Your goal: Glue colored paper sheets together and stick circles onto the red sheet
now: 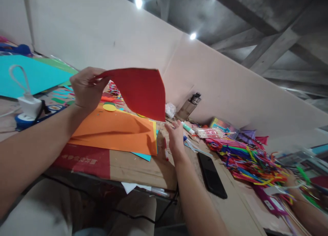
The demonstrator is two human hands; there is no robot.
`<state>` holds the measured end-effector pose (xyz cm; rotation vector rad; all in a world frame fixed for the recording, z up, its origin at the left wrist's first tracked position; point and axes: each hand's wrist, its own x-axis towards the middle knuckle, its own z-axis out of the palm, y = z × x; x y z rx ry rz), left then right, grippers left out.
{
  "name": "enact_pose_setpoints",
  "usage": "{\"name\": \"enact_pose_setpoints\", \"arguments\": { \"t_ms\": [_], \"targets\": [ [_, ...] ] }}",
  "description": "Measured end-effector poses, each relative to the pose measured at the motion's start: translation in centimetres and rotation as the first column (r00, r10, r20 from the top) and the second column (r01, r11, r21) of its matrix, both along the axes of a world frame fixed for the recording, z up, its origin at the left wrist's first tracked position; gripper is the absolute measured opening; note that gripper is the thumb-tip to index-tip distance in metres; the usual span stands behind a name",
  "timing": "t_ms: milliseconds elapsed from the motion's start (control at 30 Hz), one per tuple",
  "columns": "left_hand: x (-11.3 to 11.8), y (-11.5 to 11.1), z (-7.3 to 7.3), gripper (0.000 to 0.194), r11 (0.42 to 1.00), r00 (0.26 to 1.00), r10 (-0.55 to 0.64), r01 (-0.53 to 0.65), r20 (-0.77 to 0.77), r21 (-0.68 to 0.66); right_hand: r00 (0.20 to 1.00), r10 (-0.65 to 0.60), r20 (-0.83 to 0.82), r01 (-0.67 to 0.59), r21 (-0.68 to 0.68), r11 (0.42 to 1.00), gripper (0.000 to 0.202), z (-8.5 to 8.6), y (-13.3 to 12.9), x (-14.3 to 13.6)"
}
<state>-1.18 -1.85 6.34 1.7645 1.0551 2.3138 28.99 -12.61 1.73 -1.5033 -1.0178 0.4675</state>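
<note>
A red sheet (143, 90) hangs bent in the air, its left corner pinched by the fingers of my left hand (88, 87). My right hand (175, 136) is raised just below the sheet's lower right corner, fingers apart; whether a fingertip touches that corner is hard to tell. Under the red sheet, an orange sheet (115, 130) lies on the table, with yellow and blue paper edges showing beneath it. A yellow oval piece (109, 107) rests at the orange sheet's upper edge.
Right of my right arm lies a black phone (211, 174). Beyond are a glue stick (188, 127), a bottle (189, 106) and colourful pipe cleaners (248, 160), with another person's hand (289, 179) beside them. At left, a white charger (29, 106) stands near turquoise paper (33, 75).
</note>
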Motion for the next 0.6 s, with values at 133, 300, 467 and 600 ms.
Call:
{"name": "enact_pose_setpoints", "arguments": {
  "t_ms": [133,300,467,600],
  "targets": [
    [0.6,-0.1,0.2,0.023,0.995,0.994,-0.092,0.090,0.058,0.047,0.984,0.108,0.144,-0.115,0.047,0.992,0.083,0.9,-0.7,-0.4],
    [1.6,-1.1,0.3,0.017,0.993,0.995,-0.102,0.101,0.009,0.055,0.850,0.321,0.417,-0.385,0.078,0.920,0.075,1.2,-1.9,-3.6],
    [2.0,-3.4,0.2,0.017,0.951,0.962,-0.210,0.242,-0.172,0.192,0.862,0.158,0.481,-0.234,0.103,0.967,0.030,1.0,-1.6,-3.9],
    [1.1,-4.2,0.7,0.024,0.830,0.863,-0.272,0.434,-0.427,0.349,0.894,0.044,0.446,-0.166,0.238,0.957,0.038,1.2,-0.8,-1.8]
  ]
}}
